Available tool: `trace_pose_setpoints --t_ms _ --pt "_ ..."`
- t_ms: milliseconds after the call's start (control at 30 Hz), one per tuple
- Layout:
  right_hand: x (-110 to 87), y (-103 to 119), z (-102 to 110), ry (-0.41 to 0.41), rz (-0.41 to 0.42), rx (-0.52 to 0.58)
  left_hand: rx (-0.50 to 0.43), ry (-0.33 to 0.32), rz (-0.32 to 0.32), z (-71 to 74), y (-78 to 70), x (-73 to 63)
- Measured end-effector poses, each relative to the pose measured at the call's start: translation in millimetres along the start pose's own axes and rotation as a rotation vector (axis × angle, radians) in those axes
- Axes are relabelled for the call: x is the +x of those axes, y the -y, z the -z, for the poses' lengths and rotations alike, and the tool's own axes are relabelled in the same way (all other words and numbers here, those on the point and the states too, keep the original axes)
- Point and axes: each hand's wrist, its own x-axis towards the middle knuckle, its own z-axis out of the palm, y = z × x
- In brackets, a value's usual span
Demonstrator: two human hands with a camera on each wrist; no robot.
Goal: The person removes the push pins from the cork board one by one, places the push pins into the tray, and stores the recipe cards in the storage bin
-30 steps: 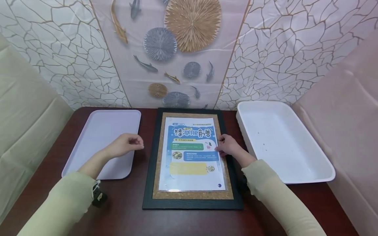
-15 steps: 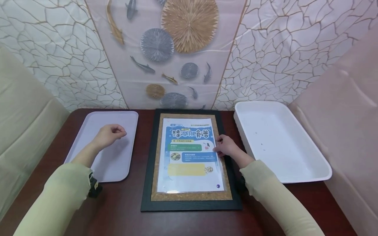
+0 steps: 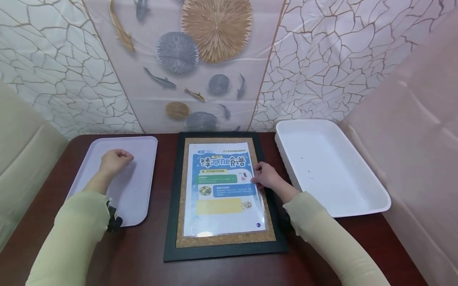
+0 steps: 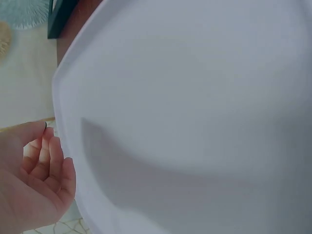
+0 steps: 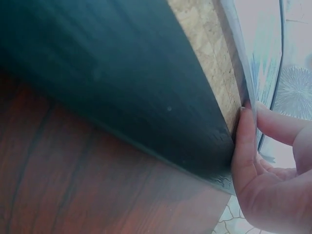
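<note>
A laminated poster (image 3: 225, 222) with blue, green and yellow blocks lies on a cork board (image 3: 225, 239) in a black frame (image 3: 229, 250). At its right edge my right hand (image 3: 266, 174) pinches the sheet; the right wrist view shows the lifted sheet edge (image 5: 243, 63) between thumb and fingers (image 5: 246, 141). Over the pale lilac tray (image 3: 132, 206) on the left hovers my left hand (image 3: 113, 162), thumb and fingertips together. A tiny dark object (image 4: 46, 125) shows at those fingertips in the left wrist view; its kind is too small to tell.
A deep white tub (image 3: 336, 171) with a few dark specks inside stands right of the frame. All rest on a dark reddish-brown table (image 3: 136, 262). A patterned wall covering (image 3: 214, 79) rises behind, with pale panels at both sides.
My left hand has moved left from the tray's right edge to over its upper part. My right hand stays at the poster's edge. The head view has turned slightly right.
</note>
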Motion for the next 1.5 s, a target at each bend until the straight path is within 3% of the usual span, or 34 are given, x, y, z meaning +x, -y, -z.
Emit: trace_pose_setpoints --t_ms 467,967,1100,1233,1333,1500 --pt "-2.4 4 1 0.018 0.042 -0.001 0.0 -0.021 0.089 1.6 14.6 -2.2" --pt "-1.5 4 0 0.029 0.043 0.003 -0.007 -0.029 0.079 -1.8 22.0 -8.7" --pt "-0.9 2 2 0.029 0.035 -0.005 -0.018 -0.048 0.017 1.6 9.3 -9.0" --pt "-1.1 1 4 0.029 0.035 -0.011 -0.093 -0.017 -0.083 -0.2 -16.7 -11.9" --pt "-0.6 -1 5 0.034 0.037 -0.011 -0.167 0.038 -0.154 -10.5 -40.6 -15.3" --pt "2.4 -4 5 0.049 0.035 -0.002 -0.155 0.145 -0.243 -40.8 -78.8 -25.1"
